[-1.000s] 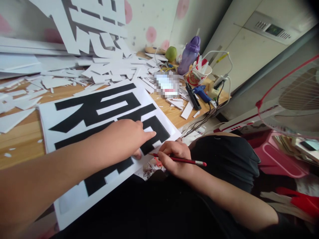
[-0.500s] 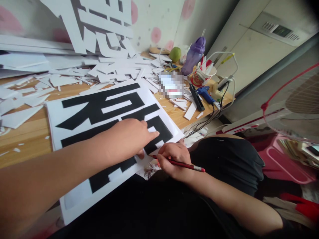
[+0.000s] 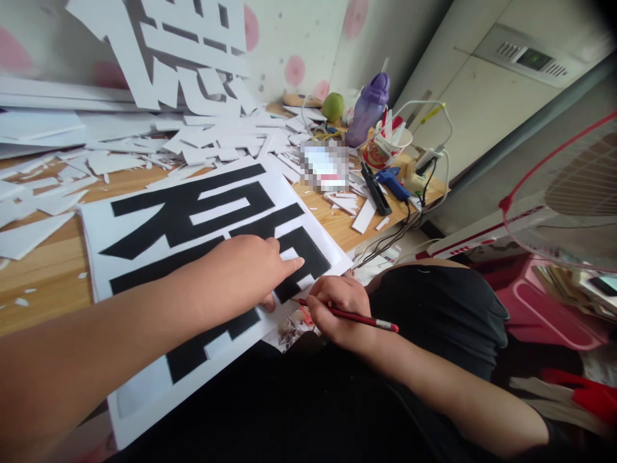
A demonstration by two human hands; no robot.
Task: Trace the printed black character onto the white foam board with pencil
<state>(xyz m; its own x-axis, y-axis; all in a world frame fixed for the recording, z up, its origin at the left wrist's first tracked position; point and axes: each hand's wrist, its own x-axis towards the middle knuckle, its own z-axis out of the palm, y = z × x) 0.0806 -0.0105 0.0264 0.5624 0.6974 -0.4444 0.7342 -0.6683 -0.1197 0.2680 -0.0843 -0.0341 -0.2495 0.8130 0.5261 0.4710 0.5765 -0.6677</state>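
Left hand (image 3: 250, 267) lies flat, palm down, on the white sheet (image 3: 144, 392) printed with a large black character; fingers (image 3: 292, 263) spread narrow and stretched toward the sheet's right near corner, pressing it, gripping nothing. Sheet sits on the wooden bench (image 3: 43, 283), its near edge overhanging toward the person's lap.

Right hand (image 3: 337, 308) just beside the left, at the sheet's right near edge. Its fingers are closed around a red pencil (image 3: 354, 315); tip touches the sheet close to the left fingertips, eraser end points right.

Against half a second back: both hands keep the same posture and the same spot on the sheet, pencil tip at the same edge. The whole view has shifted a little, so sheet and clutter sit slightly further left in frame. Nothing on the bench has moved.

Far side of bench: heap of white paper offcuts (image 3: 207, 141), big cut-out white characters (image 3: 187, 58) leaning on the wall. Far right: purple bottle (image 3: 366, 109), green fruit (image 3: 332, 106), paper cup (image 3: 388, 145) holding tools, blue glue gun (image 3: 393, 183). Red-rimmed fan (image 3: 569, 186) at right.
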